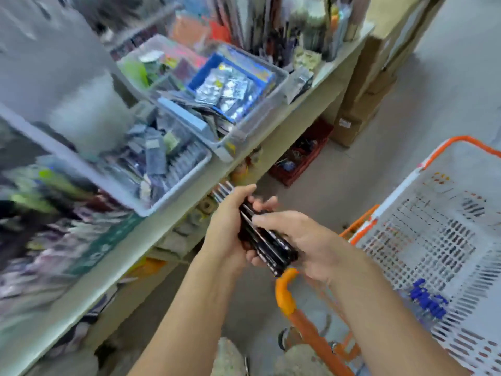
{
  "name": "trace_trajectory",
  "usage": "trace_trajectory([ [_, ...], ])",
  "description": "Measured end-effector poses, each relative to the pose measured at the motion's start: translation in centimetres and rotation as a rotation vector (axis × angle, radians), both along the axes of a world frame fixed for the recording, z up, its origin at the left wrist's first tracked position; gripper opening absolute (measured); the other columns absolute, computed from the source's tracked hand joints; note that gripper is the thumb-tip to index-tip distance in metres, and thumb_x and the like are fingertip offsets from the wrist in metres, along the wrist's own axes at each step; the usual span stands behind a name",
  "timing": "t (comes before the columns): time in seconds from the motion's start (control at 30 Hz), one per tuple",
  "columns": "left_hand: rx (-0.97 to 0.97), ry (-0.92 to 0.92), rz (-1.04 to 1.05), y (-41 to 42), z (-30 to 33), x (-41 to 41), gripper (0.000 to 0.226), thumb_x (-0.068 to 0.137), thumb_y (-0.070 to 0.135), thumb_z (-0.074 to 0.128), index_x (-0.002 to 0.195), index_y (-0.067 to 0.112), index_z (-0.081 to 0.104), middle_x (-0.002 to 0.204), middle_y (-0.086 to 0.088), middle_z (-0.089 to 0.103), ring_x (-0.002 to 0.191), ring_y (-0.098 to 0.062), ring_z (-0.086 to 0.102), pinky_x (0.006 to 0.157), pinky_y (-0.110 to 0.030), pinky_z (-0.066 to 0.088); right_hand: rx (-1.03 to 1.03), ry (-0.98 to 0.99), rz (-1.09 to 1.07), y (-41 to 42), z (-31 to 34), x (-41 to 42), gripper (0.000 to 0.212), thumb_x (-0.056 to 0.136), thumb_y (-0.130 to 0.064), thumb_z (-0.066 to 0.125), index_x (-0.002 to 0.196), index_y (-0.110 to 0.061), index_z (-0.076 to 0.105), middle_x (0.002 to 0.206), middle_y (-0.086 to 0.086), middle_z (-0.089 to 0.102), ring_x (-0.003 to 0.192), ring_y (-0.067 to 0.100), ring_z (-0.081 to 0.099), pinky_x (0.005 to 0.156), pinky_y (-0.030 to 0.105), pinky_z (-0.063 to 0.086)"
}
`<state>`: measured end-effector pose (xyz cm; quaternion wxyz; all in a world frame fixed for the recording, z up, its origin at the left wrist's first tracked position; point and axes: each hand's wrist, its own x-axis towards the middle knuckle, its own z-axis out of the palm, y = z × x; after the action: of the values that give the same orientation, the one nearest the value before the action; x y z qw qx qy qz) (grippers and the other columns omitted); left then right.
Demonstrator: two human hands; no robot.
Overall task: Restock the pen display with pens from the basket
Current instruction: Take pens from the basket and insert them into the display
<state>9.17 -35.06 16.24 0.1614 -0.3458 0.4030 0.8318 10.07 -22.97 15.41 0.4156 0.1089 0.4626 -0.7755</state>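
Both my hands hold one bundle of black pens in front of the shelf edge. My left hand grips the bundle from the left, fingers curled under it. My right hand holds its right side, fingers curled over the top. The white basket with an orange rim stands at the right on an orange cart. A bunch of blue-capped pens lies in its near corner. Upright pens in the display stand blurred at the far end of the shelf.
A long pale shelf runs along the left, carrying grey bins full of packaged stationery. The orange cart handle is just below my hands. Cardboard boxes and a red crate stand on the floor beyond.
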Motion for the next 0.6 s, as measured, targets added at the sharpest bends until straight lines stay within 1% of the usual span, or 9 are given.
trace_trajectory([
  [0.07, 0.015, 0.016, 0.265, -4.6, 0.8, 0.6, 0.037, 0.095, 0.017, 0.057, 0.059, 0.017, 0.045, 0.051, 0.002, 0.043, 0.054, -0.015, 0.062, 0.065, -0.028, 0.054, -0.039, -0.103, -0.156, -4.4, 0.1, 0.9, 0.048, 0.088, -0.041, 0.060, 0.112, -0.001, 0.069, 0.097, 0.016, 0.072, 0.079, 0.024, 0.070, 0.069, 0.034, 0.061],
  [0.13, 0.010, 0.046, 0.465, -9.9, 1.6, 1.9, 0.034, 0.095, 0.015, 0.057, 0.063, 0.015, 0.046, 0.049, 0.001, 0.042, 0.043, -0.014, 0.054, 0.061, -0.028, 0.051, 0.034, -0.132, -0.299, -10.4, 0.4, 2.6, 0.051, 0.084, -0.050, 0.060, 0.110, -0.006, 0.068, 0.101, 0.014, 0.072, 0.086, 0.024, 0.070, 0.077, 0.036, 0.057],
  [0.23, -0.067, 0.062, 0.602, -17.5, 2.6, 4.9, 0.025, 0.092, 0.016, 0.064, 0.071, 0.012, 0.051, 0.049, -0.001, 0.047, 0.040, -0.015, 0.051, 0.050, -0.025, 0.048, 0.025, -0.137, -0.416, -20.5, 1.7, 5.5, 0.037, 0.095, -0.042, 0.057, 0.109, -0.009, 0.068, 0.104, 0.011, 0.073, 0.086, 0.023, 0.071, 0.070, 0.034, 0.054],
  [0.3, -0.189, 0.053, 0.702, -22.1, 2.9, 7.3, 0.020, 0.085, 0.019, 0.072, 0.081, 0.007, 0.056, 0.056, -0.006, 0.057, 0.048, -0.021, 0.059, 0.052, -0.029, 0.051, 0.038, -0.098, -0.386, -26.9, 3.6, 7.6, 0.032, 0.097, -0.029, 0.058, 0.105, -0.003, 0.074, 0.105, 0.014, 0.076, 0.087, 0.026, 0.073, 0.071, 0.035, 0.056],
  [0.37, -0.245, 0.089, 0.749, -25.7, 3.5, 9.5, 0.023, 0.080, 0.019, 0.078, 0.091, 0.006, 0.062, 0.066, -0.006, 0.062, 0.056, -0.020, 0.063, 0.058, -0.032, 0.051, 0.084, -0.072, -0.387, -31.8, 4.8, 9.3, 0.022, 0.095, -0.017, 0.061, 0.094, -0.004, 0.079, 0.097, 0.017, 0.077, 0.087, 0.030, 0.075, 0.080, 0.042, 0.060],
  [0.43, -0.284, 0.125, 0.722, -28.5, 4.0, 11.5, 0.030, 0.077, 0.021, 0.080, 0.098, 0.005, 0.067, 0.071, -0.006, 0.063, 0.060, -0.019, 0.064, 0.060, -0.032, 0.051, 0.118, -0.041, -0.352, -35.4, 5.6, 10.7, 0.023, 0.095, -0.015, 0.060, 0.086, -0.009, 0.081, 0.092, 0.013, 0.078, 0.087, 0.030, 0.076, 0.081, 0.044, 0.060],
  [0.5, -0.336, 0.160, 0.683, -30.6, 4.6, 13.1, 0.014, 0.081, 0.018, 0.076, 0.081, 0.008, 0.066, 0.066, -0.006, 0.062, 0.059, -0.019, 0.062, 0.059, -0.031, 0.050, 0.151, -0.006, -0.317, -37.9, 5.9, 11.7, 0.027, 0.095, -0.017, 0.059, 0.082, -0.014, 0.082, 0.091, 0.009, 0.079, 0.086, 0.027, 0.076, 0.081, 0.043, 0.061],
  [0.53, -0.364, 0.170, 0.666, -31.7, 4.8, 13.7, 0.019, 0.084, 0.017, 0.073, 0.072, 0.008, 0.062, 0.062, -0.006, 0.059, 0.056, -0.020, 0.059, 0.058, -0.031, 0.049, 0.147, 0.019, -0.286, -38.8, 5.9, 12.2, 0.029, 0.097, -0.018, 0.058, 0.080, -0.015, 0.082, 0.091, 0.008, 0.079, 0.088, 0.026, 0.076, 0.084, 0.044, 0.060],
  [0.6, -0.372, 0.182, 0.620, -33.9, 4.9, 14.5, 0.027, 0.085, 0.017, 0.071, 0.065, 0.009, 0.054, 0.057, -0.007, 0.053, 0.053, -0.020, 0.053, 0.057, -0.031, 0.046, 0.135, 0.098, -0.179, -40.0, 6.1, 12.5, 0.031, 0.100, -0.023, 0.057, 0.081, -0.014, 0.080, 0.093, 0.009, 0.078, 0.092, 0.025, 0.075, 0.090, 0.046, 0.058],
])
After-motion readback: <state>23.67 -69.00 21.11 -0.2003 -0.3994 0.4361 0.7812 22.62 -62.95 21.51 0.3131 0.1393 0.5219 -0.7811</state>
